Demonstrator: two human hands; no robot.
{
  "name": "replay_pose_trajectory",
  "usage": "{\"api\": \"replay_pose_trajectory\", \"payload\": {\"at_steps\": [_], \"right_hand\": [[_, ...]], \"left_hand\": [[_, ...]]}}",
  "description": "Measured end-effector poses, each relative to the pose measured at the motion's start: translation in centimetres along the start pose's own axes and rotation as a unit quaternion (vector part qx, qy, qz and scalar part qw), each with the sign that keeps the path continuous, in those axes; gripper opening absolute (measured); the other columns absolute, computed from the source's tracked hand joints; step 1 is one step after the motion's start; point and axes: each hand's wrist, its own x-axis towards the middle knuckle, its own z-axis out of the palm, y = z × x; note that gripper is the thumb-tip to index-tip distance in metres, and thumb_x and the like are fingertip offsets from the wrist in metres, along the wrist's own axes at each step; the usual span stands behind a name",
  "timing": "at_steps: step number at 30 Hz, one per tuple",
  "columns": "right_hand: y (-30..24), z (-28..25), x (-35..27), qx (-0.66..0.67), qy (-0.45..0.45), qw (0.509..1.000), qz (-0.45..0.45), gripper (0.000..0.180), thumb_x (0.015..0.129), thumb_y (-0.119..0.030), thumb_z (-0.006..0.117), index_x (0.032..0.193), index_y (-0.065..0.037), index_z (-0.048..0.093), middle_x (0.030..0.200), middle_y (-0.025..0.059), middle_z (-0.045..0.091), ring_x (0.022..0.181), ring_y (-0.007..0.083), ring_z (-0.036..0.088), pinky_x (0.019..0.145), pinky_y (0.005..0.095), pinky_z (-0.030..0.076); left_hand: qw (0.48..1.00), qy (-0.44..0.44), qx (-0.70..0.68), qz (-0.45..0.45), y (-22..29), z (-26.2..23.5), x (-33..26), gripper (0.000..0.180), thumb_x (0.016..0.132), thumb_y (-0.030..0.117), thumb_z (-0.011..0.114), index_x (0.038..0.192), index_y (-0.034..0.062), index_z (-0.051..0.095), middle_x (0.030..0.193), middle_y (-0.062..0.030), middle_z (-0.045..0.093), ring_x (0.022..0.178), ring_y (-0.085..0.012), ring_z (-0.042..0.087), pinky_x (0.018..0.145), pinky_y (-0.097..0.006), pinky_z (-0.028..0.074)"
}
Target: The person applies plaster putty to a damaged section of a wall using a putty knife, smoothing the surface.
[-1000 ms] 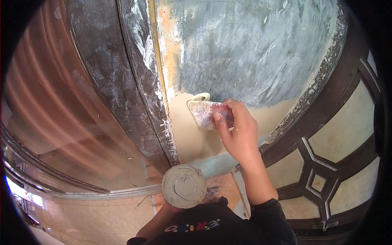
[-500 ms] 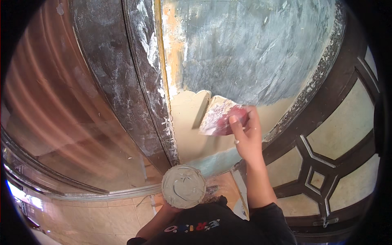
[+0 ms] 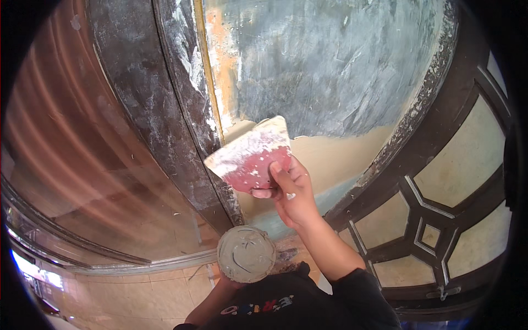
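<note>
My right hand [image 3: 290,192] grips a red putty spreader [image 3: 253,159], thumb on its near face, its broad edge smeared with whitish filler. The spreader is raised in front of the wall [image 3: 324,71], near the left border of a beige putty band [image 3: 335,157]; whether it touches the surface I cannot tell. Above that band the wall is patchy grey-blue. Low in front of my body, my left hand [image 3: 231,282] is wrapped round a round tub of grey-beige putty [image 3: 246,254]. The tub hides most of its fingers.
Left of the wall runs a dark wooden frame [image 3: 143,93] spotted with white, beside a glass pane [image 3: 110,181] showing reddish curtain-like folds. At the right stands a dark door [image 3: 434,192] with pale panels. Tiled floor [image 3: 143,297] lies below.
My right hand has swung the spreader left and turned it so its broad face shows. The tub in my left hand stays nearly in place.
</note>
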Motion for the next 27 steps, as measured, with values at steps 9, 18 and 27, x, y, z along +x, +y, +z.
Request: {"api": "replay_pose_trajectory", "payload": {"at_steps": [9,18,27], "right_hand": [[3.4,-0.7,-1.7,0.072,0.039,0.997,0.014,0.032,0.100,-0.024,0.051,0.126,-0.006,0.048,0.113,0.0063,0.062,0.101,0.0169,0.063,0.075,0.0310,0.060],[-5.3,-4.1,-0.5,-0.490,-0.025,0.842,-0.225,0.015,0.092,-0.009,0.061,0.107,-0.009,0.057,0.091,0.0029,0.063,0.075,0.0129,0.064,0.054,0.0305,0.049],[-12.1,0.7,1.1,-0.829,-0.099,0.427,-0.349,0.034,0.076,-0.005,0.062,0.105,-0.023,0.063,0.086,0.0027,0.055,0.087,0.0225,0.058,0.075,0.0417,0.039]], "left_hand": [[0.999,-0.001,0.030,0.033,0.1,-0.4,-1.0,0.064,0.096,0.055,0.030,0.144,0.0139,0.038,0.147,-0.0118,0.041,0.133,-0.0339,0.042,0.110,-0.055,0.033],[0.998,0.042,0.039,0.027,0.2,-1.2,-0.1,0.072,0.092,0.062,0.036,0.144,0.0120,0.038,0.146,-0.0151,0.041,0.134,-0.0361,0.040,0.110,-0.058,0.032],[0.993,-0.059,-0.094,-0.039,-0.8,-3.5,0.5,0.060,0.097,0.052,0.034,0.145,0.0151,0.038,0.149,-0.0121,0.039,0.135,-0.0343,0.040,0.111,-0.057,0.032]]}}
